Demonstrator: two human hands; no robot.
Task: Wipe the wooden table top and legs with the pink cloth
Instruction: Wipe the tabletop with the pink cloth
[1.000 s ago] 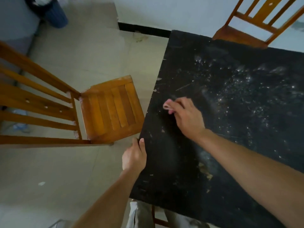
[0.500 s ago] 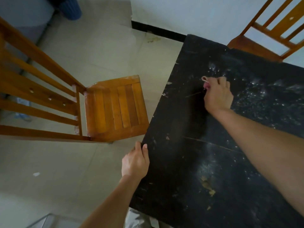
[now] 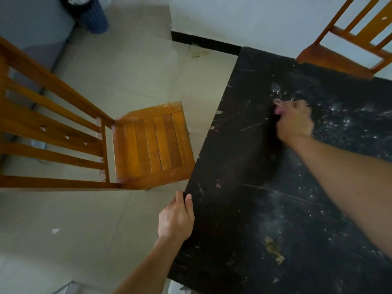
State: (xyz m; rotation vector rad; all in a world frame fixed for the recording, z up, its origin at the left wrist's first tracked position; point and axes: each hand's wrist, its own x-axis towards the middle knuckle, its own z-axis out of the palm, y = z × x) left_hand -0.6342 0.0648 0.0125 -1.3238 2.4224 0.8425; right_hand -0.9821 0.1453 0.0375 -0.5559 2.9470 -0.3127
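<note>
The dark table top (image 3: 244, 209) fills the right half of the view, scratched and dusted with white specks on its right part. My right hand (image 3: 294, 122) lies on it toward the far side, blurred by motion, fingers curled round the pink cloth (image 3: 278, 106); only a small pink edge shows at the fingertips. My left hand (image 3: 177, 219) grips the table's left edge, thumb on top. The table legs are hidden.
A wooden slatted chair (image 3: 148, 143) stands just left of the table, its seat close to the edge. A second wooden chair (image 3: 347, 45) sits at the far right corner by the white wall. A dark bin (image 3: 91, 13) stands far left on the tiled floor.
My right hand with the cloth has swept away from me across the table top, from near the left edge to the far middle. My left hand has stayed on the edge.
</note>
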